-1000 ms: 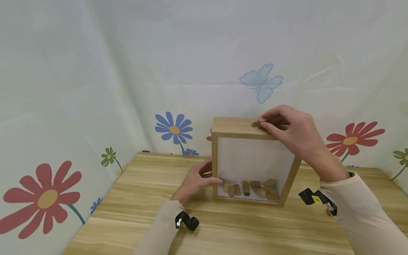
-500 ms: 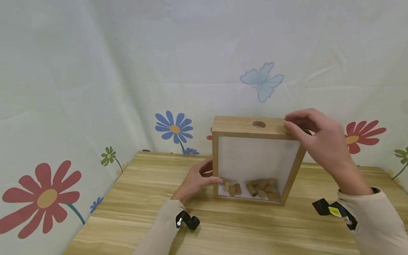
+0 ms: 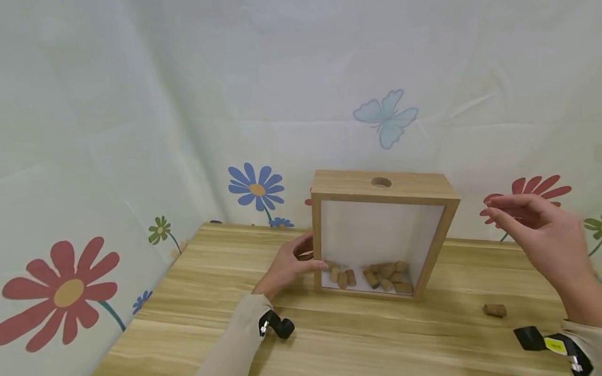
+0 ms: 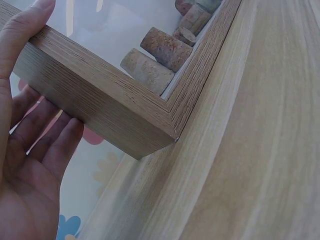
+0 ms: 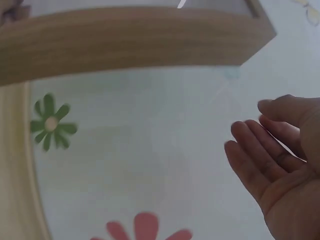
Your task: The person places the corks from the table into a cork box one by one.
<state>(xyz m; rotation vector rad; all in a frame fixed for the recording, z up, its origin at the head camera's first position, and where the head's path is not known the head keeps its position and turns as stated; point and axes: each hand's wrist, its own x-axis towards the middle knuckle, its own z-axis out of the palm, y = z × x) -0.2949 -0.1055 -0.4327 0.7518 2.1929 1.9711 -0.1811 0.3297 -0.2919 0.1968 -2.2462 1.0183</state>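
Observation:
A shallow wooden shadow box (image 3: 385, 200) with a clear front stands upright on the table, a round hole in its top. Several wine corks (image 3: 388, 270) lie along its bottom inside. My left hand (image 3: 289, 266) holds the box's left side low down. In the left wrist view, the thumb lies over the front edge of the frame (image 4: 95, 85) and the fingertips touch its side. My right hand (image 3: 545, 230) is in the air right of the box, fingers loosely bent with nothing between them. Below it, one loose cork (image 3: 495, 310) lies on the table.
The wood-grain table (image 3: 226, 256) ends at the back against a pale hanging cloth (image 3: 282, 94) printed with flowers and a butterfly. Each wrist wears a small black camera, such as the one on the left wrist (image 3: 277, 325).
The cork at the hole has dropped inside onto the others. My right hand has moved right and down, away from the box, revealing the loose cork. My left hand stays where it was.

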